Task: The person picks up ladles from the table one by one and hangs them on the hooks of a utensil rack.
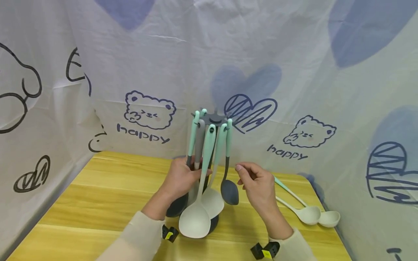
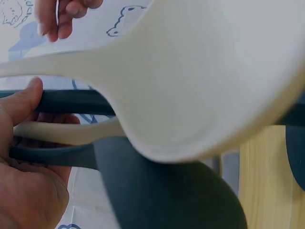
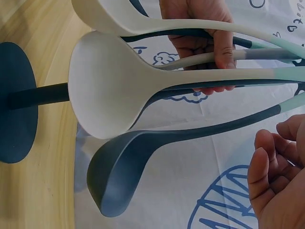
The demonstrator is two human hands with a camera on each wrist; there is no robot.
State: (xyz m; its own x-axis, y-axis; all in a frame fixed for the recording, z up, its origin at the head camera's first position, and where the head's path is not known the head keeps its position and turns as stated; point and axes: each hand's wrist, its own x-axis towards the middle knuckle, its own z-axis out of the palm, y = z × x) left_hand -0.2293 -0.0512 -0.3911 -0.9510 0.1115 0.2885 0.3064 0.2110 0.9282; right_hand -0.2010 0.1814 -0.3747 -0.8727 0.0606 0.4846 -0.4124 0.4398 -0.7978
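A dark grey utensil stand [image 1: 215, 118] carries several hanging kitchen utensils, most with mint-green handle ends. My left hand [image 1: 184, 177] grips the stand's pole [image 2: 76, 101] together with some handles, the thumb in front and fingers curled behind. A large white ladle [image 1: 195, 220] hangs at the front, with another white ladle [image 1: 213, 203] just behind it. On the right side hangs a dark blue-grey ladle [image 3: 126, 167]. My right hand [image 1: 258, 183] hovers beside that ladle's stem, fingers loosely bent and holding nothing.
Two white ladles [image 1: 308, 215] lie at the right edge of the wooden table [image 1: 98, 203]. The stand's round dark base [image 3: 19, 102] rests on the tabletop. A printed cloth [image 1: 202, 79] hangs close behind and along both sides.
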